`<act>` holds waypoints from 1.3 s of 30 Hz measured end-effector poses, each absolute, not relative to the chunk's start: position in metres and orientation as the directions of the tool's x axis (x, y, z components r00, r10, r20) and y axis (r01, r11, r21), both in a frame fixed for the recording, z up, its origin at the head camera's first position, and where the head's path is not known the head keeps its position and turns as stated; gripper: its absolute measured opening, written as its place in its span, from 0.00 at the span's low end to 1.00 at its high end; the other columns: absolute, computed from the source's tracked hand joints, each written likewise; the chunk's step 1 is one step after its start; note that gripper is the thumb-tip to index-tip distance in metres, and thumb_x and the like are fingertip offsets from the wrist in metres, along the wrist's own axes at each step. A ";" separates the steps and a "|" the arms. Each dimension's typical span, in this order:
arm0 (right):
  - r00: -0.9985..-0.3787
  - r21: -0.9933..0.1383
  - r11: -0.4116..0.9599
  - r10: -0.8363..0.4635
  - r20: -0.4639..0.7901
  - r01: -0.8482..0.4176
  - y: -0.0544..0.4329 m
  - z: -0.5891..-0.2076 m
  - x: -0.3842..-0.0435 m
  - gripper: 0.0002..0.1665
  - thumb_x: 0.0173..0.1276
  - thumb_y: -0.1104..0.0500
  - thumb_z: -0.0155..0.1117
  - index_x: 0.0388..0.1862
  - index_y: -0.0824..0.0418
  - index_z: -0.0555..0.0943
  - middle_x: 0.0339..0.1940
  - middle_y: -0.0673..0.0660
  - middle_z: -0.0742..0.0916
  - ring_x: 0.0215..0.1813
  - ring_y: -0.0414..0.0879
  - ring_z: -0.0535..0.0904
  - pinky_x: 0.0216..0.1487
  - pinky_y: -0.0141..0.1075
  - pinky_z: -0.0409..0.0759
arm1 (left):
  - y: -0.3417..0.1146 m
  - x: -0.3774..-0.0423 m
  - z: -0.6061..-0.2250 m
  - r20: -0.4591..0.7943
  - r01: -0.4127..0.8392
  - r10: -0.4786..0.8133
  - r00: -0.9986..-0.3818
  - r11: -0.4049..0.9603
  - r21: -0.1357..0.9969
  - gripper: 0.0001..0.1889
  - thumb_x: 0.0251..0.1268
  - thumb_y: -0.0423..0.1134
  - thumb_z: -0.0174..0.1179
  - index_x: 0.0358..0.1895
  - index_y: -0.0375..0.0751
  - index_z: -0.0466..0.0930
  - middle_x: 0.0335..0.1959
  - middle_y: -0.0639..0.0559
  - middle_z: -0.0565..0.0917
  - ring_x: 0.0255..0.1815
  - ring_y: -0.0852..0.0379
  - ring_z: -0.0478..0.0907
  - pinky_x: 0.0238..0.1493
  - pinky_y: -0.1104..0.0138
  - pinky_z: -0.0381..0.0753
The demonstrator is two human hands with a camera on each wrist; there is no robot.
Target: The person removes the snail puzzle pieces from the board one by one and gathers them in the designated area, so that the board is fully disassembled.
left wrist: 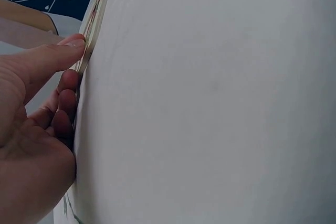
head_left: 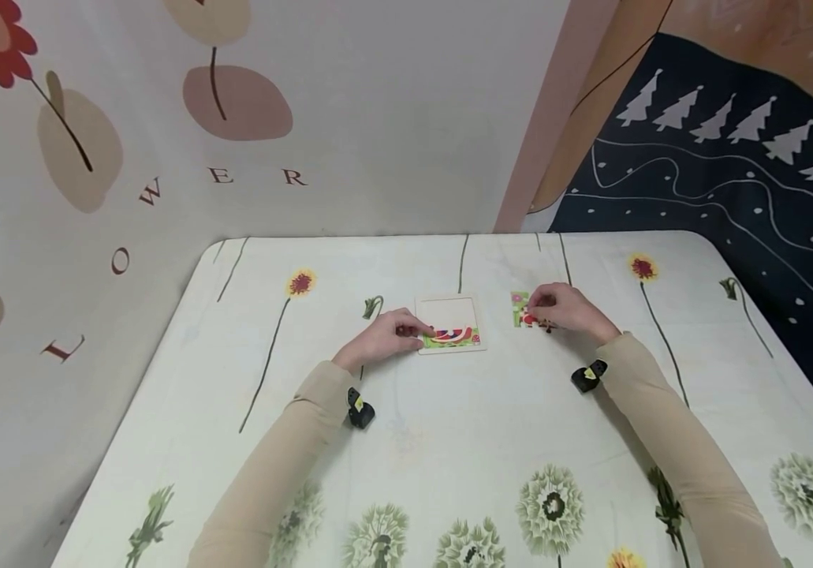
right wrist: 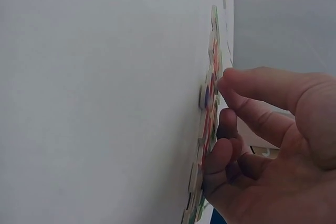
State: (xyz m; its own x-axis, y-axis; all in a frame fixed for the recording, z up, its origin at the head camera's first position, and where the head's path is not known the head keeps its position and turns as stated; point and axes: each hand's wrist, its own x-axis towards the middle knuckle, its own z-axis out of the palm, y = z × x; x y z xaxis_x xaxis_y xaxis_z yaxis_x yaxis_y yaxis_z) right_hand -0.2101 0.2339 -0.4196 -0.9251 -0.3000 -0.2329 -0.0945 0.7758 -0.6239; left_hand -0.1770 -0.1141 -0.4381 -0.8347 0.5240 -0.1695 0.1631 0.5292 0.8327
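Note:
A flat jigsaw puzzle board (head_left: 449,313) lies near the middle of the table, with colourful pieces (head_left: 459,338) filling its lower part and its upper part bare. My left hand (head_left: 393,335) holds the board's left side, index finger over the corner and thumb (left wrist: 73,45) against its edge. To the right lies a group of loose puzzle pieces (head_left: 518,300), green, red and pink. Over them is my right hand (head_left: 568,306), fingers bent, thumb and index tips pinching at a puzzle piece (right wrist: 214,85). Its fingers partly hide these pieces in the head view.
A white cloth (head_left: 441,442) printed with flowers covers the table. Behind the far edge hangs a pale printed curtain (head_left: 392,142), with a dark tree-patterned one (head_left: 718,181) at right. A small black camera sits on each wrist.

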 end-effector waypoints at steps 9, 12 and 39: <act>-0.943 -0.619 0.783 -0.249 -0.223 -0.060 0.231 -0.416 -0.206 0.13 0.74 0.59 0.56 0.48 0.67 0.80 0.45 0.63 0.81 0.45 0.53 0.73 0.40 0.37 0.71 | -0.111 -0.177 -0.437 -0.175 0.150 0.508 -0.843 0.537 0.830 0.14 0.66 0.32 0.62 0.54 0.39 0.85 0.43 0.47 0.78 0.40 0.57 0.67 0.43 0.69 0.67; -0.946 -0.628 0.774 -0.256 -0.199 -0.077 0.228 -0.414 -0.203 0.13 0.74 0.59 0.57 0.47 0.67 0.80 0.44 0.63 0.82 0.45 0.53 0.74 0.42 0.37 0.71 | -0.110 -0.175 -0.435 -0.181 0.155 0.496 -0.849 0.561 0.813 0.14 0.66 0.32 0.62 0.53 0.40 0.86 0.40 0.48 0.77 0.39 0.57 0.67 0.42 0.69 0.68; -0.898 -0.694 0.661 -0.437 -0.047 -0.285 0.173 -0.420 -0.190 0.06 0.70 0.65 0.61 0.40 0.65 0.84 0.40 0.61 0.86 0.43 0.50 0.79 0.44 0.38 0.73 | -0.071 -0.186 -0.431 -0.100 0.230 0.504 -0.858 0.552 0.801 0.13 0.63 0.30 0.64 0.50 0.39 0.87 0.43 0.46 0.83 0.44 0.56 0.75 0.49 0.67 0.73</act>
State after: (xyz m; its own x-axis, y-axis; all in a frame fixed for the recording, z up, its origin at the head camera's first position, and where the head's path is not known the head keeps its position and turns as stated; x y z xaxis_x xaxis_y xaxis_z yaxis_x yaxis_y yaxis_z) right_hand -0.1896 0.1727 -0.4201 -0.8984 -0.4366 -0.0469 -0.2851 0.6612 -0.6940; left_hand -0.1863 -0.0706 -0.4309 -0.8579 0.5039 -0.1005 0.2305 0.5522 0.8012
